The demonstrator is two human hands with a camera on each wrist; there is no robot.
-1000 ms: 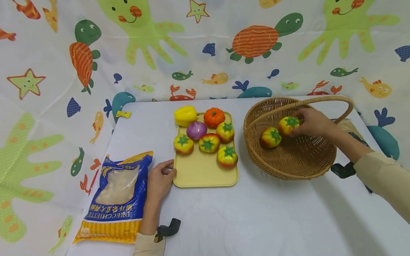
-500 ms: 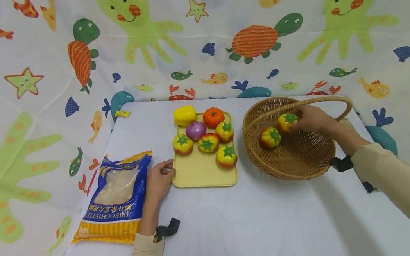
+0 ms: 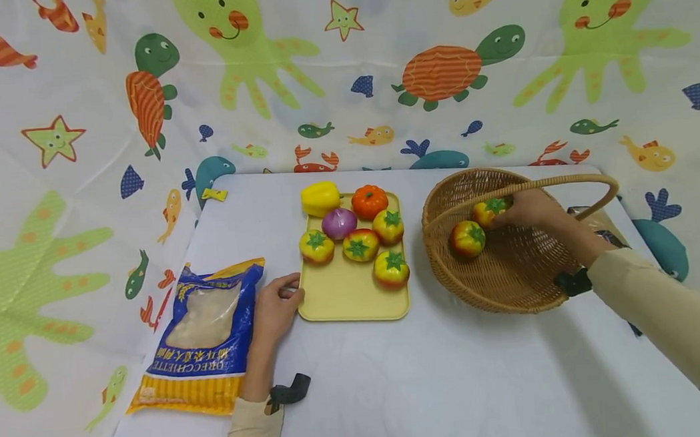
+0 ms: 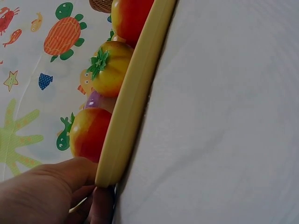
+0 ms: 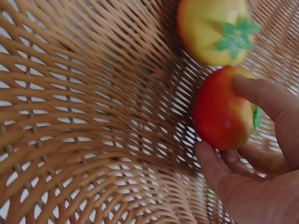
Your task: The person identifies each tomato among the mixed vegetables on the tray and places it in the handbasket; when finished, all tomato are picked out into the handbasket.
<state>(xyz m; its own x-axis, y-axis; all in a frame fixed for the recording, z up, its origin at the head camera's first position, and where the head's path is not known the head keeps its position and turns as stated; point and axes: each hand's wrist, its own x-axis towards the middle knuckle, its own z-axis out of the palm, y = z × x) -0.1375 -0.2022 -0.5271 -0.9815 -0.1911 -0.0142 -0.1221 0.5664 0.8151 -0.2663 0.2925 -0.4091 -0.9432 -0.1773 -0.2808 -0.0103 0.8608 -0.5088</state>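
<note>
In the head view my right hand (image 3: 526,209) reaches into the brown wicker basket (image 3: 518,305). Its thumb and fingers grip a red-yellow toy tomato (image 5: 219,109) low in the basket, as the right wrist view shows. Another toy tomato (image 3: 467,239) lies right beside it. My left hand (image 3: 277,308) pinches the left rim of a pale yellow tray (image 3: 352,305), its thumb close to a tomato in the left wrist view. On the tray are several toy tomatoes (image 3: 391,269), a purple onion (image 3: 339,224), an orange-red pumpkin (image 3: 370,202) and a yellow pepper (image 3: 321,198).
A blue and yellow pasta bag (image 3: 202,321) lies left of my left forearm. The basket's handle (image 3: 588,178) arches over my right hand. Behind the basket, a partly hidden package (image 3: 603,223) lies at the right. A small yellow wrapper (image 3: 214,195) sits at the back left.
My right hand has moved slightly left and deeper into the basket with the tomato, which now sits closer to the other one. The left hand stays at the tray; the head view shifts slightly.
</note>
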